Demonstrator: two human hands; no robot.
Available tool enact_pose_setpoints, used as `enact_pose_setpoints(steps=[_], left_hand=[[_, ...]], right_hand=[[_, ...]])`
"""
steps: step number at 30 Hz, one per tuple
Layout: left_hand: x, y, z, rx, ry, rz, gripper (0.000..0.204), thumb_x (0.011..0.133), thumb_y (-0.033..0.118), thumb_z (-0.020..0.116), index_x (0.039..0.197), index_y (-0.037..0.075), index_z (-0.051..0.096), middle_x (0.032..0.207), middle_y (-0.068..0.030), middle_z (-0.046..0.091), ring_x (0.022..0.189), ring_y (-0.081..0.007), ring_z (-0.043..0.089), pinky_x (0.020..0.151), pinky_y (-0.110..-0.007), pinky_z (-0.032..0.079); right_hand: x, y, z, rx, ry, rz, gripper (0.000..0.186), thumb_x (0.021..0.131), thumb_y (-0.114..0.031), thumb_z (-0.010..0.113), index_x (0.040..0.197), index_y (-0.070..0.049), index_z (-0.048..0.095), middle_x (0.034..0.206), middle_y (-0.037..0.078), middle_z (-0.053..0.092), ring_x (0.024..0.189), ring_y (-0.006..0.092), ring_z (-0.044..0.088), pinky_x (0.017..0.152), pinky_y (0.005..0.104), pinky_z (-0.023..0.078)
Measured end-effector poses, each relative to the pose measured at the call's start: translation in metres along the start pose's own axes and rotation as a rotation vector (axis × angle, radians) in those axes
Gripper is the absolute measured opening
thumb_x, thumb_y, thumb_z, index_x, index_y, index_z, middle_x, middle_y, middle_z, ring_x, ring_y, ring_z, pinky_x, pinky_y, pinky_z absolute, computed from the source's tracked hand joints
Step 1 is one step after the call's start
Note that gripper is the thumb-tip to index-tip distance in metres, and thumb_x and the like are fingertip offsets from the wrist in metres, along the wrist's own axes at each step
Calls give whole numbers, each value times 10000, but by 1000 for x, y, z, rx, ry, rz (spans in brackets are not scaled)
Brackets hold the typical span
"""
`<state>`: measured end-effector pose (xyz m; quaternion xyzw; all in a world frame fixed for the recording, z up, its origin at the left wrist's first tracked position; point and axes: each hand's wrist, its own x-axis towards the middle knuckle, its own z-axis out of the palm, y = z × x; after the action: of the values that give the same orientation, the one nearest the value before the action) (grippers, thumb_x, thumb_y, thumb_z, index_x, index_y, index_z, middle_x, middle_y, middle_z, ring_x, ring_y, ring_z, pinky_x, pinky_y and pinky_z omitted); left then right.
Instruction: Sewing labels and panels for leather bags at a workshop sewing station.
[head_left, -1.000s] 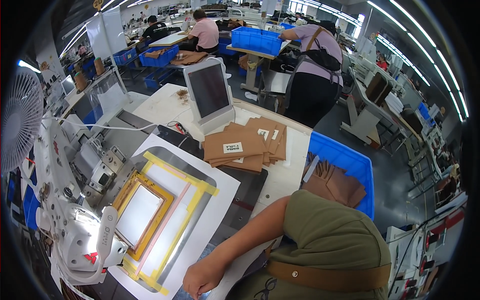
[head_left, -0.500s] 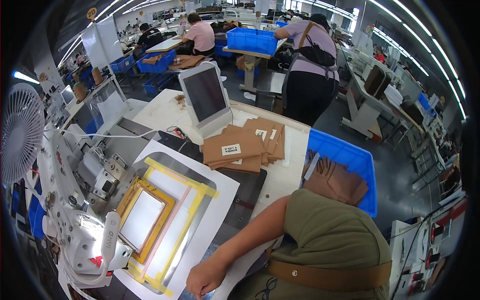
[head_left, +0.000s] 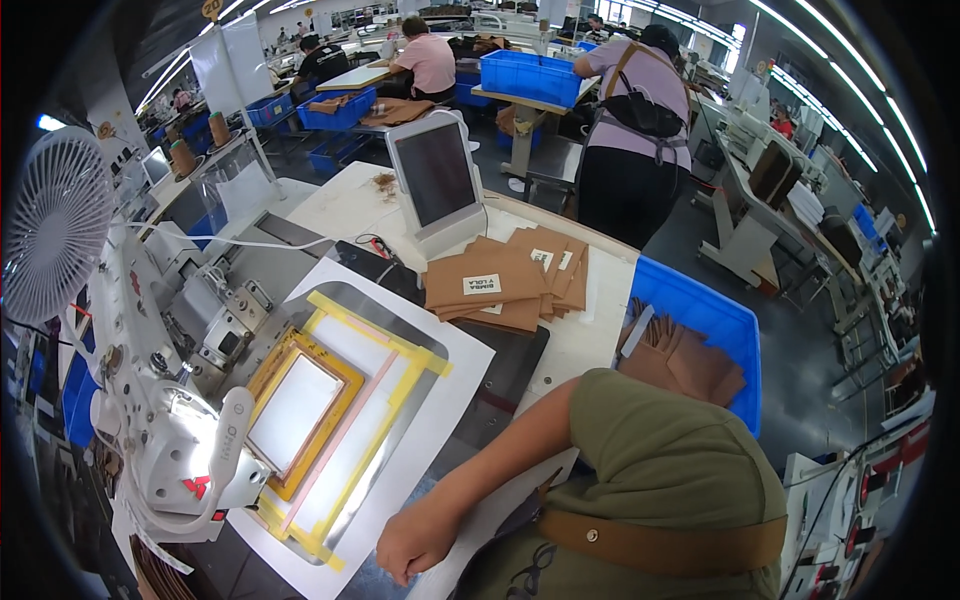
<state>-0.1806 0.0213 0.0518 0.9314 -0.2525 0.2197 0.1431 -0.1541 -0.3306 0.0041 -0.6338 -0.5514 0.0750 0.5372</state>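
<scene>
My right hand (head_left: pixel 415 540), its arm in a short olive sleeve, is low over the table beside the near corner of a white sheet (head_left: pixel 455 385). Its fingers are curled in, and whatever they may hold is hidden. My left hand is out of view. On the sheet lies a clear template plate (head_left: pixel 400 342) edged with yellow tape. A yellow frame (head_left: pixel 352 382) with a white window sits on the plate, partly beneath the head of a white sewing machine (head_left: pixel 180 475).
Folded brown pieces with white labels (head_left: pixel 500 275) lie beyond the sheet, near a tablet on a stand (head_left: pixel 435 180). A blue bin (head_left: pixel 745 340) of brown pieces stands to the right. At left is a white fan (head_left: pixel 60 225). Co-workers (head_left: pixel 640 130) are farther back.
The view has shifted slightly, so the table and machine appear farther right and higher. Edges of brown pieces now show at the lower left. My right hand stays curled in nearly the same place.
</scene>
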Motion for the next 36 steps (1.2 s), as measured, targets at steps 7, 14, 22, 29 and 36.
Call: enact_pose_setpoints(steps=[7,14,22,29,36], left_hand=[[-15,33,-20,12,1,17,205,993,191,774,1150,59,779,1008,-190,754,886,-378,738,794,-427,594],[-25,72,-46,48,-15,25,203,991,189,777,1151,64,780,1005,-189,755,878,-379,738,791,-426,594],[-3,118,-116,-90,61,-205,132,974,124,788,949,-2,755,831,-149,710,750,-319,678,682,-415,524],[1,116,-146,-127,65,-185,239,1003,180,773,870,-1,694,762,-106,682,668,-238,620,624,-379,482],[8,122,-165,-266,157,-197,283,995,198,787,836,15,640,679,-62,598,624,-188,530,600,-351,424]], right_hand=[[81,-34,2,-393,54,-247,164,934,-156,687,994,-86,823,1025,107,768,963,331,728,808,455,576],[122,-68,4,-547,-125,-134,308,1036,-262,576,1019,9,720,966,209,742,935,398,726,788,497,584],[136,-97,7,-598,-8,-298,322,1007,-331,620,1011,-36,749,926,167,768,911,371,748,762,485,591],[151,-131,-26,-889,-126,-294,329,1039,-369,606,1039,-75,753,890,100,764,899,305,751,799,487,586],[150,-150,-19,-905,79,-475,211,1006,-289,629,1011,-82,669,1076,89,702,902,313,748,759,467,594]])
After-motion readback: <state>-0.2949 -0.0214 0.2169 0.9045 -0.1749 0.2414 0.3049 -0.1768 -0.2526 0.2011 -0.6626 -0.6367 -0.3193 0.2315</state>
